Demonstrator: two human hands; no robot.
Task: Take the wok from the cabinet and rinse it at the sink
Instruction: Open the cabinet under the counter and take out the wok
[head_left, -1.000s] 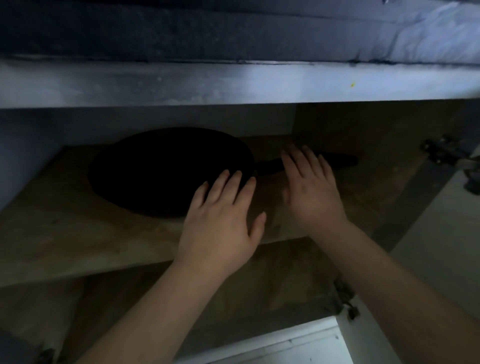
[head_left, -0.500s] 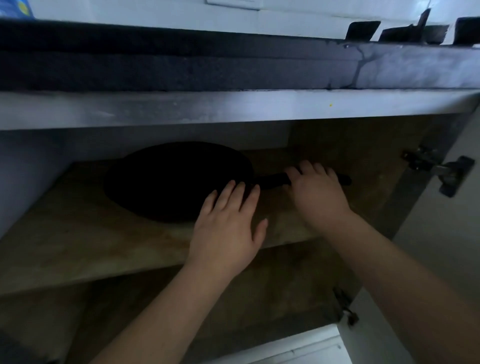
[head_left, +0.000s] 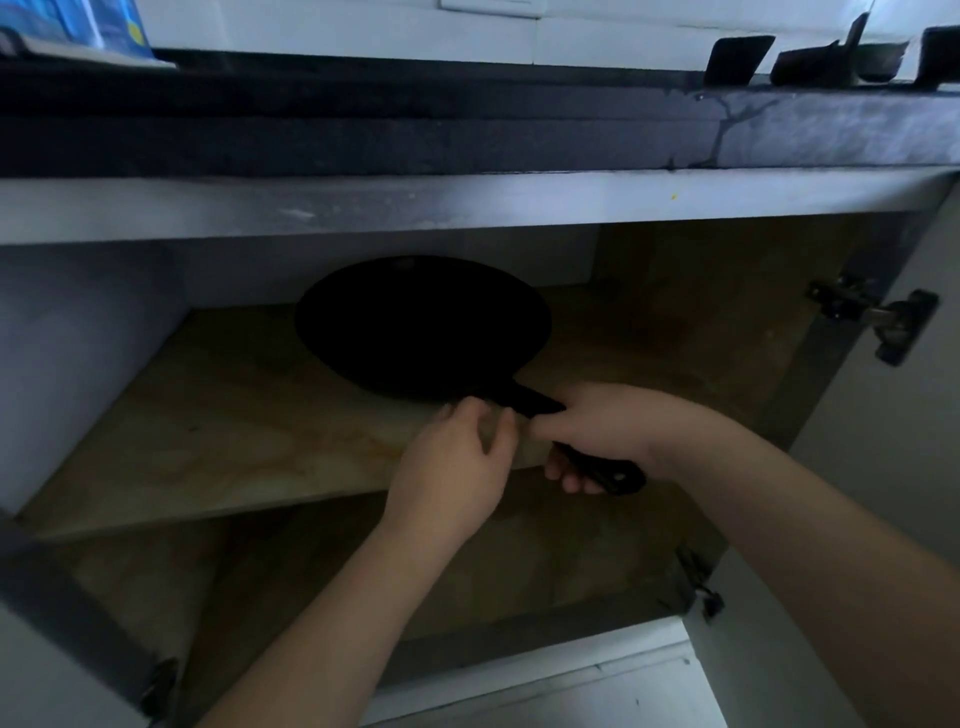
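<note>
1. The wok (head_left: 423, 327) lies on the cabinet shelf (head_left: 234, 431), handle toward the front edge.
2. The right hand (head_left: 602, 436) is clamped round the handle.
3. The left hand (head_left: 457, 462), fingers loosely curled, touches the wok's rim.

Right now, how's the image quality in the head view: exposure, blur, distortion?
Head view: cabinet interior underexposed, the wok reads as a flat black shape; wide-angle lens bows the counter edge; left hand slightly soft; right hand, gripping the handle, is clear.
</note>
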